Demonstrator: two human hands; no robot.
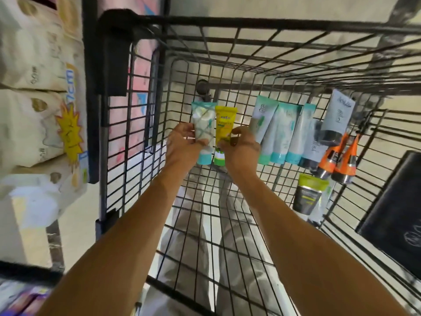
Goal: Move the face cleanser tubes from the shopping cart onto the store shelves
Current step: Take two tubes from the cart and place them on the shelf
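Both bare forearms reach down into the black wire shopping cart (250,21). Left hand (182,145) — fingers curled round a white tube with teal crossed lines and a teal cap (203,130). Right hand (241,150) pinches a yellow tube with a green cap (224,126) between thumb and fingers. The two tubes sit side by side, edges touching, caps toward the person, held inside the cart toward its left side.

Resting in the cart to the right, apart from the hands — a row of three pale teal tubes (281,133), a grey tube with a dark cap (311,151), a pale blue tube with a black cap (338,115), two orange tubes with silver caps (329,158), and a green-and-black tube (307,197) nearer the person.

Cream-coloured packs (34,65) are stacked on shelving left of the cart.
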